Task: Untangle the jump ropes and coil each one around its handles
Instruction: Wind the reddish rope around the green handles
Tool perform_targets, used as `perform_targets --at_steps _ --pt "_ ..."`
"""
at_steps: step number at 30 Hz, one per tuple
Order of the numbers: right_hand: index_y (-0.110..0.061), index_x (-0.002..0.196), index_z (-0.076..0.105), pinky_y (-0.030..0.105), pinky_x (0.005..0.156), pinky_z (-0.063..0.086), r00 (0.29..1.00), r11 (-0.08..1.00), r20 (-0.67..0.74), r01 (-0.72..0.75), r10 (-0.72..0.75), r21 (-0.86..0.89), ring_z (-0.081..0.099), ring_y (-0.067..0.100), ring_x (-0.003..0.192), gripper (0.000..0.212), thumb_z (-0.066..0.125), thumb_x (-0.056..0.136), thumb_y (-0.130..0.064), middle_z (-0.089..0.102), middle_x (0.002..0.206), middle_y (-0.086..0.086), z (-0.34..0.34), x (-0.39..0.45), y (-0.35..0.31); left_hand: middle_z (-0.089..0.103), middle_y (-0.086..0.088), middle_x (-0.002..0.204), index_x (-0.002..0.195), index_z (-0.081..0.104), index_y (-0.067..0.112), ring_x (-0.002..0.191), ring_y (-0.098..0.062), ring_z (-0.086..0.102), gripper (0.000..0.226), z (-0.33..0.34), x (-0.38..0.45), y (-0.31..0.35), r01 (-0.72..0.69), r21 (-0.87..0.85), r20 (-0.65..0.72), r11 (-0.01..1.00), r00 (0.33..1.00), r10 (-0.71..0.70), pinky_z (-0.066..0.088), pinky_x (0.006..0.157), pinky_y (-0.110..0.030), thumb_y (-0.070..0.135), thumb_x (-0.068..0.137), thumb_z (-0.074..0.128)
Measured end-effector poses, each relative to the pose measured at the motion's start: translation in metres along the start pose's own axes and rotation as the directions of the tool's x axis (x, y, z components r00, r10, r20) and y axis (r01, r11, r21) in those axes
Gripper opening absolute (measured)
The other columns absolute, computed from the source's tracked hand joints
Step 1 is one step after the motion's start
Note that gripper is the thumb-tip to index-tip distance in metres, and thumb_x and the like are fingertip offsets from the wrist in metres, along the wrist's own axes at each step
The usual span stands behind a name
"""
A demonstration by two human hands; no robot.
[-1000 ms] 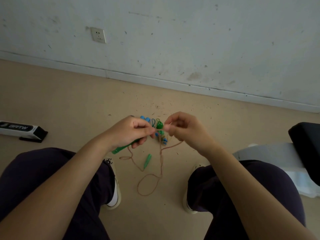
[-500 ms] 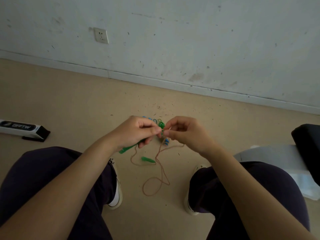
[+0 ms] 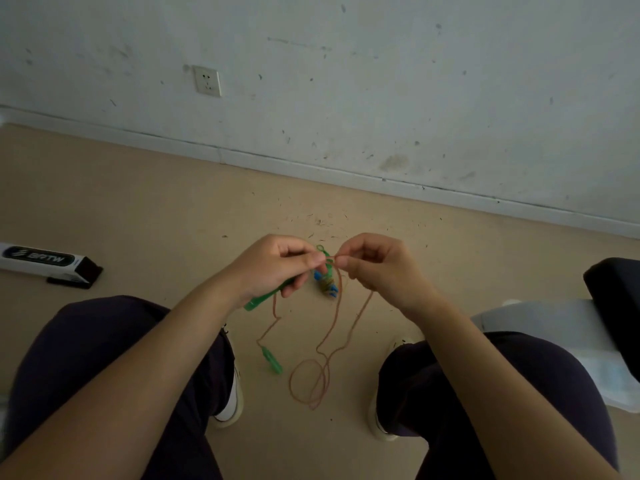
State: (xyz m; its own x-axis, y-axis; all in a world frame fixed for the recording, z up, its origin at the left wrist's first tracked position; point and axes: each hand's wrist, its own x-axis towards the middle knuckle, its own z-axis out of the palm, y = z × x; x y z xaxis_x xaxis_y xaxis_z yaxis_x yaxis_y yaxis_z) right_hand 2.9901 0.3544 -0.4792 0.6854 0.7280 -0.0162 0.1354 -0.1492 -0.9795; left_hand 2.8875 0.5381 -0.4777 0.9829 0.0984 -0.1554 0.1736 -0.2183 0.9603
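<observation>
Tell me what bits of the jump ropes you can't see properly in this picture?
- Head view: most of the green handle is hidden inside the left hand.
- Where the rope is pinched is covered by the right hand fingertips.
- The blue bundle is too small and blurred to count wraps.

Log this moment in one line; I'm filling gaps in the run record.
left hand: grips green handle, pinches cord | right hand: pinches orange cord | second green handle: dangling | blue-handled rope: coiled on the floor
</observation>
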Motion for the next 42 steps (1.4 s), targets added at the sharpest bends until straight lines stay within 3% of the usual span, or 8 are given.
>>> perform_targets --at_steps 5,9,12,20,24,28,35,42 --pt "-0.017 0.082 0.067 0.027 0.051 0.036 0.975 0.998 -0.223 0.03 -0.019 0.049 0.044 0.01 0.053 0.008 0.07 0.089 -0.013 0.056 0.06 -0.007 -0.029 0.002 -0.003 0.057 0.001 0.058 0.086 0.074 0.015 0.05 -0.012 0.048 0.02 -0.01 0.003 0.002 -0.006 -0.065 -0.098 0.998 0.995 -0.001 0.045 0.054 -0.025 0.022 0.097 0.058" --pt "-0.014 0.094 0.068 0.026 0.049 0.039 0.999 0.998 -0.039 0.018 -0.016 0.056 0.046 0.014 0.055 0.019 0.077 0.08 -0.022 0.062 0.068 0.003 -0.022 -0.003 -0.003 0.057 0.0 0.056 0.086 0.075 0.014 0.05 -0.014 0.048 0.019 0.007 0.007 -0.002 -0.014 -0.068 -0.053 0.998 0.999 0.011 0.044 0.054 -0.029 0.022 0.096 0.062" --pt "-0.01 0.089 0.068 0.015 0.048 0.038 1.0 1.0 0.016 0.006 -0.006 0.003 0.052 0.003 0.053 0.008 0.073 0.084 -0.006 0.065 0.063 -0.005 -0.005 -0.002 -0.003 0.057 -0.002 0.057 0.085 0.077 0.016 0.051 -0.017 0.048 0.017 0.014 0.01 0.001 -0.018 -0.066 -0.011 0.998 1.0 0.017 0.043 0.053 -0.029 0.024 0.094 0.064" --pt "-0.011 0.091 0.066 0.028 0.054 0.04 0.956 0.998 -0.293 0.032 -0.018 0.045 0.045 0.014 0.056 0.002 0.064 0.092 -0.012 0.054 0.061 -0.004 -0.04 -0.003 -0.005 0.056 0.003 0.056 0.09 0.075 0.012 0.051 -0.014 0.048 0.021 -0.015 0.011 0.004 -0.034 -0.044 -0.182 0.998 0.983 0.026 0.045 0.054 -0.023 0.022 0.098 0.058" --pt "-0.009 0.1 0.067 0.026 0.056 0.044 0.995 0.998 -0.098 0.039 -0.033 0.059 0.05 0.018 0.059 0.014 0.071 0.087 -0.009 0.06 0.068 0.003 -0.031 -0.004 -0.004 0.057 0.001 0.057 0.085 0.075 0.017 0.05 -0.012 0.049 0.019 0.003 0.012 0.002 -0.018 -0.026 -0.1 0.999 0.995 0.016 0.045 0.055 -0.028 0.022 0.097 0.061" --pt "0.003 0.095 0.066 0.011 0.053 0.041 1.0 1.0 0.016 0.004 -0.004 -0.013 0.053 -0.002 0.055 0.011 0.07 0.086 -0.001 0.063 0.068 -0.002 -0.009 -0.004 -0.001 0.057 0.001 0.056 0.086 0.076 0.017 0.049 -0.012 0.049 0.017 0.018 0.015 0.002 -0.007 -0.043 -0.014 0.999 1.0 0.006 0.043 0.052 -0.027 0.023 0.095 0.064" --pt "-0.013 0.086 0.061 0.026 0.054 0.038 0.948 0.99 -0.319 0.029 0.018 0.141 0.043 0.011 0.053 0.009 0.059 0.093 -0.009 0.052 0.06 -0.006 -0.046 -0.001 0.0 0.057 0.002 0.058 0.084 0.074 0.017 0.051 -0.014 0.048 0.022 -0.005 0.013 0.004 0.001 -0.025 -0.108 1.0 0.994 -0.004 0.044 0.057 -0.028 0.025 0.098 0.059" --pt "-0.002 0.099 0.065 0.017 0.052 0.041 1.0 1.0 0.011 -0.028 0.028 0.006 0.053 0.004 0.055 0.012 0.068 0.088 -0.006 0.065 0.071 0.001 -0.008 -0.005 -0.002 0.056 0.001 0.055 0.086 0.075 0.015 0.049 -0.011 0.048 0.019 0.018 0.014 0.002 0.007 -0.048 0.003 0.999 1.0 -0.007 0.043 0.051 -0.025 0.02 0.097 0.061"
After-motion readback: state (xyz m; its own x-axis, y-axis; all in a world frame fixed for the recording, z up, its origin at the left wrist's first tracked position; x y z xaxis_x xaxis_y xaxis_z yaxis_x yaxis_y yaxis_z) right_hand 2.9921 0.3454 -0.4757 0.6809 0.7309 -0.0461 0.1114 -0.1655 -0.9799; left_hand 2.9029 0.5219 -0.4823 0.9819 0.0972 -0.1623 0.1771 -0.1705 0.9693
